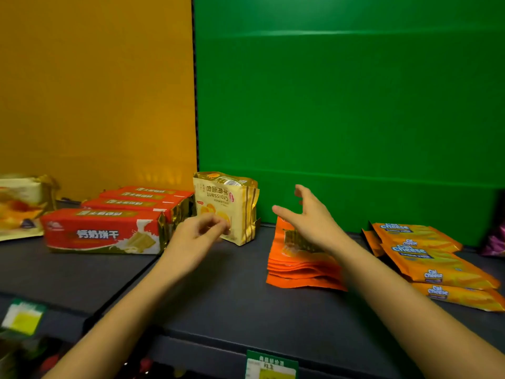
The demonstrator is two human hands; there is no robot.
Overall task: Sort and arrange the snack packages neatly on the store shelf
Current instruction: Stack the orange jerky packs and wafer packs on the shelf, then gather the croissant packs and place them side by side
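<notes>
Croissant packs (pixel 226 207) stand upright at the shelf (pixel 218 291) back; left hand (pixel 196 236), fingers curled, touches their lower front. Right hand (pixel 308 217), spread wide, hovers over the flat orange pouches (pixel 300 266).

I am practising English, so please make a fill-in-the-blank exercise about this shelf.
1. The standing cream croissant packs face a back wall coloured ____.
2. The flat orange pouches lie in a ____.
3. The open right hand hovers above the ____ pouches.
4. The long biscuit packages are mostly ____.

Missing words: green; stack; orange; red
</notes>
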